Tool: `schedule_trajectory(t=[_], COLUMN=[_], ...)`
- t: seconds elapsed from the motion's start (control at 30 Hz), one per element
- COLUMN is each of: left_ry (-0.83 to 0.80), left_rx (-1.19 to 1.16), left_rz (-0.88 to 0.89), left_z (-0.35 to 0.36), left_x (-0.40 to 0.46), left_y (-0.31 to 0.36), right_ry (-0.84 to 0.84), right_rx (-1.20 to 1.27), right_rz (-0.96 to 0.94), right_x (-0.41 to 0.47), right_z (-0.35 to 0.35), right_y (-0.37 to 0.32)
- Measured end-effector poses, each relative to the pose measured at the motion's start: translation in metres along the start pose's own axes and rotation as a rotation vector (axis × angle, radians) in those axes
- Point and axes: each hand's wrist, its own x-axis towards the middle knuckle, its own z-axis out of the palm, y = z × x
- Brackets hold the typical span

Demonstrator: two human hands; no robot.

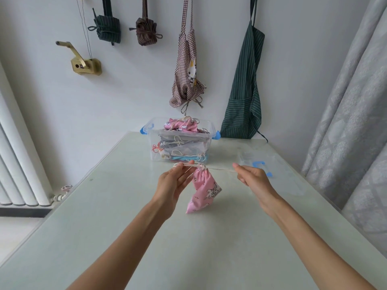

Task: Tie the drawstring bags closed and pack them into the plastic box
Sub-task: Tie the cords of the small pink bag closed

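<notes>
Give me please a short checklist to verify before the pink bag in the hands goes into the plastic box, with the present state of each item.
1. Mouth of the pink bag gathered shut: ok, the neck is cinched tight.
2. Drawstring held on both sides: ok, the left hand and right hand each pinch a cord and pull it outward.
3. Knot tied: cannot tell, the cords are taut but no finished knot shows.
4. Plastic box open: ok, its lid lies on the table to the right.
5. Room in the box: not ok, bags are already piled above the rim.
6. Bag free to lift: ok, it hangs from the cords with only its bottom corner on the table.
</notes>
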Motion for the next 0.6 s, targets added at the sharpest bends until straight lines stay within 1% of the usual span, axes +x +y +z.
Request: schedule_trajectory(t=[0.1,0.17,0.23,0.27,0.3,0.43,0.5,0.6], left_ry=[-0.004,-0.013,-0.069,-0.106,-0.139,-0.234,-0.321,-0.464], left_rx=[-0.029,-0.063,-0.064,-0.008,0.101,0.683,0.86,1.051], left_rz=[-0.042,-0.062,-0.053,-0.033,-0.001,0.113,0.099,0.032], left_z=[0.001,0.005,0.009,0.01,0.011,0.009,0.01,0.02], left_x=[0.0,0.0,0.001,0.001,0.002,0.005,0.005,0.0], left_y=[-0.002,-0.004,-0.001,0.002,0.005,0.017,0.02,0.02], right_ry=[-0.019,-0.025,-0.052,-0.07,-0.084,-0.153,-0.221,-0.325], right_rx=[-0.108,-0.134,-0.134,-0.129,-0.12,-0.084,-0.101,-0.183], right_rz=[0.018,0.042,0.073,0.085,0.091,0.057,-0.001,-0.056], right_x=[-0.003,-0.005,-0.006,-0.006,-0.005,-0.007,-0.011,-0.016], right_z=[0.001,0.005,0.008,0.008,0.006,-0.013,-0.02,-0.02], right_y=[0.008,0.016,0.018,0.017,0.015,-0.005,-0.017,-0.038])
